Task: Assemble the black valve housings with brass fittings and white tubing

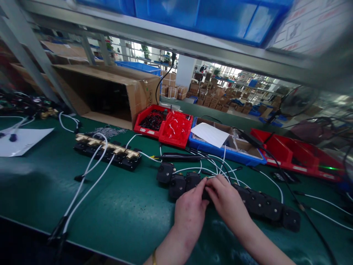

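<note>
Two hands work at the near edge of the green counter (124,217). The left hand (190,213) and the right hand (227,200) are pressed close together, fingertips nearly meeting, both pinched on the middle of a row of black blocks (261,206) that lies across the counter's near right part. Three blocks show to the left of the hands and four to the right; any under the fingers are hidden. Farther left lies one black strip (127,162) carrying about five brass fittings (120,150).

At the far left one white sheet (24,141) lies flat. White cables (92,182) cross the strip and run down to the counter's front edge. More of them pass behind the blocks, just above the fingers. A slim black tool (179,157) lies between the blocks and the bins.

Along the back, a cardboard box (143,95) lies on its side, its open mouth dark. Right of it stand two bins side by side: the first red bin (153,119) holds small dark parts, and the second red bin (176,129) holds red bagged pieces. Next comes a blue tray (228,154) with cardboard dividers and a white paper (211,134) resting over it. At the far right are further red bins (292,154), their contents unclear.
</note>
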{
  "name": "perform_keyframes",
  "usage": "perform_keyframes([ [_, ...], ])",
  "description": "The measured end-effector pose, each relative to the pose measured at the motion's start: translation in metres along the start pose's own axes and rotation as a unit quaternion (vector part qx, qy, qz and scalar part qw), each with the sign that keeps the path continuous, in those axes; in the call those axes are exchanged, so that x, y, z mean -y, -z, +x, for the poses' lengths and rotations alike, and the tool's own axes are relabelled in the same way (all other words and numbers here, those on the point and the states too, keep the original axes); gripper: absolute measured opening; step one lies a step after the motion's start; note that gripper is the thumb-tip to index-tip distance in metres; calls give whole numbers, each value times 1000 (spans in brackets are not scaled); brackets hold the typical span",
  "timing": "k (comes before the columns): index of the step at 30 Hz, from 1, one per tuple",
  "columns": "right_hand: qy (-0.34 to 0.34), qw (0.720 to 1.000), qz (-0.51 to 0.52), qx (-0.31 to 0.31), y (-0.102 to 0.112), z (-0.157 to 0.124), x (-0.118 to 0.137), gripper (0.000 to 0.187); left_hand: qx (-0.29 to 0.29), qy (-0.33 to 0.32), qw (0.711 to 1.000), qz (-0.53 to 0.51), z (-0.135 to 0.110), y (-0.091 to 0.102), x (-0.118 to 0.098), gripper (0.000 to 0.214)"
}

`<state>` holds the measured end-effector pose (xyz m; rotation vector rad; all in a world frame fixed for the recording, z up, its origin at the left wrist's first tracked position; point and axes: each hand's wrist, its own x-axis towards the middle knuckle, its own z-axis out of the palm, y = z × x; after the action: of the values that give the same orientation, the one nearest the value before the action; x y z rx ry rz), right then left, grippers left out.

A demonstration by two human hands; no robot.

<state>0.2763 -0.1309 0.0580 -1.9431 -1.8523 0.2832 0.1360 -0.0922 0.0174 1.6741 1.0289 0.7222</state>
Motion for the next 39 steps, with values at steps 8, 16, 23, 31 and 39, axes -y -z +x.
perform_keyframes([
  [8, 18, 999, 23, -36, -10, -10, -5, 17, -5, 6, 1000, 27, 0, -1, -3, 65],
  [16, -27, 995, 25, -88, -10, -8, 4, 11, -11, 30, 999, -3, -1, 0, -4, 64],
  [23, -17, 995, 41, -86, -13, -12, 1, 15, -21, -14, 998, 65, -3, -4, 1, 59],
  [31, 31, 994, 67, -79, -26, -13, -7, 16, -20, -61, 975, 211, 0, -10, 10, 59],
  [39, -18, 995, 84, -53, -10, -11, -4, 15, -6, -47, 982, 186, -2, -5, 2, 64],
])
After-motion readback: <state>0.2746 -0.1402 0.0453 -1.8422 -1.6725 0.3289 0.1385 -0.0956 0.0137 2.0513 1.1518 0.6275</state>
